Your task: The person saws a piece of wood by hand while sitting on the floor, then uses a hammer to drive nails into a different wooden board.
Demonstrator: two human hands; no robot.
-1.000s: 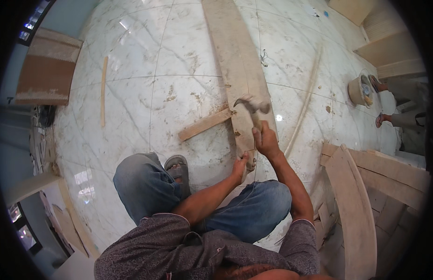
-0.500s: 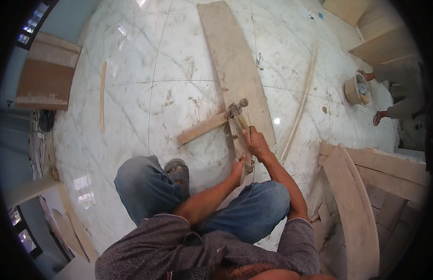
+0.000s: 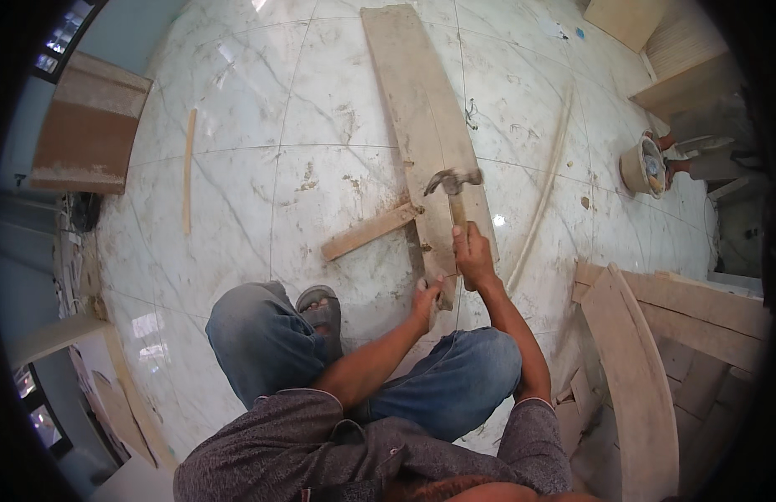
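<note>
A long wooden board [image 3: 421,92] lies on the tiled floor, stretching away from my knees. My right hand [image 3: 474,255] is closed around the wooden handle of a claw hammer [image 3: 457,197], whose head is over the board and slightly blurred. Gripping the board's near end, my left hand [image 3: 427,303] has its fingers wrapped at the edge. A short wooden block [image 3: 370,231] sits aslant on the left, its right end meeting the board's left edge just left of the hammer head.
A thin wooden strip [image 3: 189,171] lies to the left, and a longer strip [image 3: 545,188] to the right. Wooden planks [image 3: 635,368] stand close at my right. At far right, a bucket [image 3: 643,167] sits beside another person's foot [image 3: 674,167]. A brown panel [image 3: 91,125] leans at the left wall.
My right hand and the hammer have shifted right, taking the head away from the block's end. The left hand stays at the board's near end.
</note>
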